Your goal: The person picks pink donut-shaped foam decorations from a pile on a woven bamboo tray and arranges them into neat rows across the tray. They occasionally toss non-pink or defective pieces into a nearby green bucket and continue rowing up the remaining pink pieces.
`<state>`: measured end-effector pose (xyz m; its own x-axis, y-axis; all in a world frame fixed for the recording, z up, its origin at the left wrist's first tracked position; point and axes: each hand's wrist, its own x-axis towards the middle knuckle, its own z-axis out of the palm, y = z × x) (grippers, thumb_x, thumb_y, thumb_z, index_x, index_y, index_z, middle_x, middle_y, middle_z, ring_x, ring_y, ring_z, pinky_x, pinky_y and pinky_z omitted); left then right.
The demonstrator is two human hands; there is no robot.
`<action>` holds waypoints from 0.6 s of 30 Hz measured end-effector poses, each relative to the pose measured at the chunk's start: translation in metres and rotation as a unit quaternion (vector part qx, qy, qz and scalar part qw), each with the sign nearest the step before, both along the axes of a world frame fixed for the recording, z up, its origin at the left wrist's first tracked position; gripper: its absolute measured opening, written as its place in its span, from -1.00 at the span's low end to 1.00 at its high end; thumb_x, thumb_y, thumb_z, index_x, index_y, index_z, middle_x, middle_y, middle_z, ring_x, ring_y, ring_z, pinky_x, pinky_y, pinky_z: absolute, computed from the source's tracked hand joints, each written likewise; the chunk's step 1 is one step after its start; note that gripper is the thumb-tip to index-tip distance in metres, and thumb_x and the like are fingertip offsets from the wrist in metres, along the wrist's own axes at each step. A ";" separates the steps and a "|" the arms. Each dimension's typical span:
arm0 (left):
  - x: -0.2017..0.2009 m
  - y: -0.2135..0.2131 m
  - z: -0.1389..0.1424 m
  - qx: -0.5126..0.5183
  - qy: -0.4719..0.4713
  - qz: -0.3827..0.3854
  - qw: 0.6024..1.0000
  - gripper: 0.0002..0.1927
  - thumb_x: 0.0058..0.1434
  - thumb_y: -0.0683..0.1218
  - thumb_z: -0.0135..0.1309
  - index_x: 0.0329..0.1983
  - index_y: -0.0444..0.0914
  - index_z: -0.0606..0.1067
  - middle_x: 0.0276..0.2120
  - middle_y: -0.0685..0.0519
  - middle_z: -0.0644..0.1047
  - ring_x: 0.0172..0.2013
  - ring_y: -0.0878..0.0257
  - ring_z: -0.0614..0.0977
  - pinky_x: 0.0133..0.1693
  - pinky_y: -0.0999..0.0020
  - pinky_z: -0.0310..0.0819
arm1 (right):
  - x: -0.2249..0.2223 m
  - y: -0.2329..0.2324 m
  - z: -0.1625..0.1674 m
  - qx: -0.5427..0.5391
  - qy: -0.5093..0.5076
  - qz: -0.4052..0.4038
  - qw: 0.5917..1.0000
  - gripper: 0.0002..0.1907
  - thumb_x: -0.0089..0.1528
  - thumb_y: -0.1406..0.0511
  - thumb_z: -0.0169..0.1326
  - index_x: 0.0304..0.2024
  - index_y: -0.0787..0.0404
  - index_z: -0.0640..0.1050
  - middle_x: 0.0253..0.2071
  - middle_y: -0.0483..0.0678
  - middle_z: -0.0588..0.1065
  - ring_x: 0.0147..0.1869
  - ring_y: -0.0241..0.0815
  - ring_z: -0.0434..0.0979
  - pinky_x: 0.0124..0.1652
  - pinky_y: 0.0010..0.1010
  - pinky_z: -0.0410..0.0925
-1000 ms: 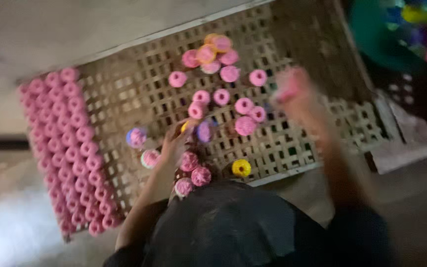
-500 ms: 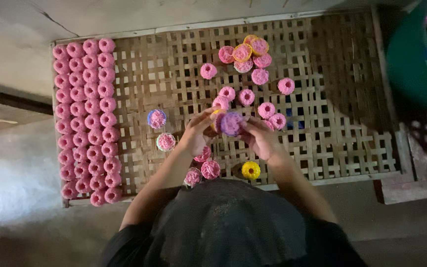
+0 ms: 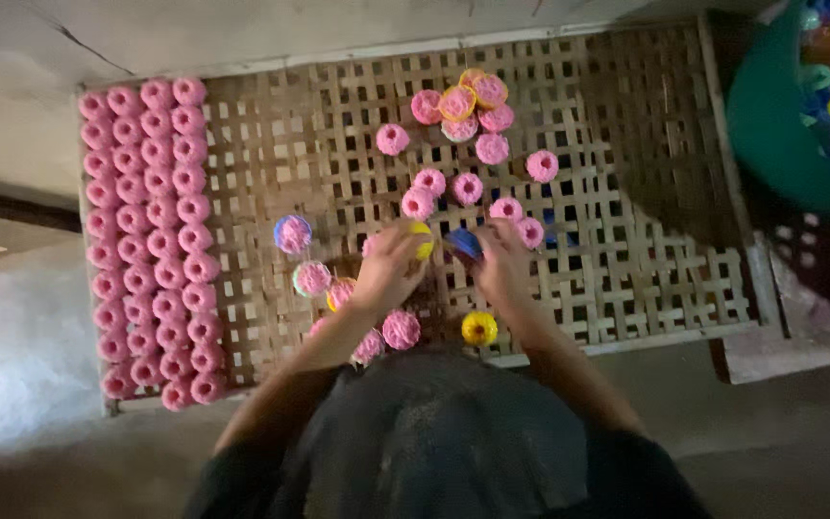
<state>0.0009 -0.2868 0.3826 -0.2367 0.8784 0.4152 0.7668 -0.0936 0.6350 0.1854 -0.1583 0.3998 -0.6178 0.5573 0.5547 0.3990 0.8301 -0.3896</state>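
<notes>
Woven lattice tray (image 3: 626, 259) carries packed rows of pink moulded pieces (image 3: 151, 240) along its left side; loose pink ones lie scattered mid-tray. Left hand (image 3: 388, 272), fingers curled around a yellow cup mould (image 3: 422, 240). Right hand (image 3: 501, 264), fingers pinching a blue cup mould (image 3: 464, 242). Green tub (image 3: 780, 125) at right holds coloured moulds.

Both hands, left (image 3: 388, 271) and right (image 3: 501, 267), curl closed, side by side.
</notes>
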 end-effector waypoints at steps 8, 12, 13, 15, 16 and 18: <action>0.009 0.007 0.018 0.041 0.006 0.060 0.997 -0.53 0.18 -0.08 0.30 0.15 -0.20 0.48 0.15 -0.10 0.47 0.24 -0.13 0.48 0.38 -0.09 0.22 | 0.013 0.011 0.008 -0.513 0.080 0.000 0.854 -0.74 0.23 0.28 0.28 -0.06 0.22 0.65 -0.14 0.09 0.62 -0.16 0.00 0.60 -0.18 -0.32 0.43; 0.011 0.008 0.032 -0.017 -0.033 0.035 0.999 -0.44 0.08 -0.07 0.34 0.16 -0.26 0.48 0.09 -0.15 0.49 0.15 -0.14 0.48 0.28 -0.05 0.25 | 0.014 0.005 0.016 -0.286 0.102 -0.056 0.951 -0.52 0.13 0.27 0.35 0.01 0.23 0.43 -0.05 0.08 0.44 -0.05 0.08 0.53 -0.12 -0.22 0.42; 0.011 0.008 0.034 -0.003 -0.034 0.034 0.999 -0.44 0.08 -0.07 0.34 0.15 -0.26 0.47 0.09 -0.13 0.50 0.15 -0.13 0.49 0.29 -0.04 0.25 | 0.013 0.004 0.015 -0.166 0.103 -0.061 0.979 -0.53 0.13 0.29 0.36 -0.01 0.25 0.44 0.00 0.13 0.41 0.04 0.13 0.49 -0.05 -0.15 0.39; 0.013 0.007 0.037 0.022 -0.043 0.033 0.998 -0.45 0.09 -0.08 0.34 0.14 -0.26 0.46 0.07 -0.08 0.53 0.16 -0.09 0.51 0.32 -0.03 0.26 | 0.011 0.003 0.010 -0.076 0.006 -0.061 0.995 -0.52 0.09 0.28 0.40 -0.04 0.27 0.46 0.04 0.17 0.39 0.14 0.21 0.42 0.00 -0.04 0.35; 0.013 0.007 0.038 0.015 -0.047 0.041 0.998 -0.45 0.09 -0.08 0.34 0.14 -0.27 0.46 0.06 -0.09 0.52 0.15 -0.11 0.50 0.31 -0.03 0.27 | 0.010 0.004 0.006 -0.107 -0.087 -0.056 0.989 -0.50 0.05 0.25 0.42 -0.06 0.26 0.49 0.02 0.18 0.40 0.14 0.24 0.40 -0.02 0.00 0.34; 0.015 0.004 0.039 0.001 -0.054 0.053 0.997 -0.46 0.11 -0.09 0.35 0.13 -0.27 0.45 0.05 -0.10 0.51 0.15 -0.14 0.49 0.29 -0.01 0.30 | 0.012 0.009 -0.004 -0.122 -0.114 -0.048 0.985 -0.49 0.04 0.25 0.43 -0.04 0.25 0.52 0.03 0.18 0.40 0.16 0.26 0.38 -0.01 0.03 0.34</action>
